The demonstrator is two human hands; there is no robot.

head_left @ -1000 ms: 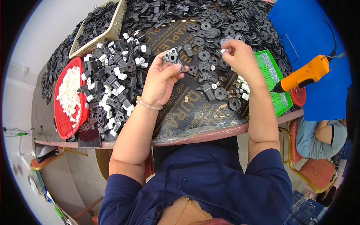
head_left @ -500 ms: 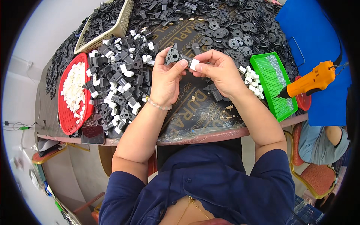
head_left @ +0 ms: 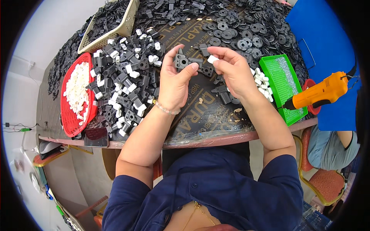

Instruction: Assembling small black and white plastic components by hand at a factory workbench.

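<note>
My left hand (head_left: 174, 79) holds a black plastic bracket (head_left: 181, 61) with a round hole and a short tube pointing right, gripped between thumb and fingers. A small white plastic cap (head_left: 212, 59) is pinched in my right hand (head_left: 236, 73), a little to the right of the tube and apart from it. Below my hands lie loose black parts (head_left: 222, 93) on the dark table (head_left: 196, 129). Next to my right wrist is a small heap of white caps (head_left: 263, 85). Left of my left hand spreads a pile of black brackets with white caps (head_left: 125, 77).
A red basket (head_left: 93, 111) of white pieces stands at left, a beige basket (head_left: 103, 42) of black parts behind it. Black discs (head_left: 243, 34) cover the far right. An orange electric screwdriver (head_left: 320, 92) hangs over a green tray (head_left: 284, 115) of screws. Someone's leg shows at far right.
My right hand has drawn the white cap right and up, away from the black tube end where it was. The left hand has turned slightly, showing more of the bracket and its tube.
</note>
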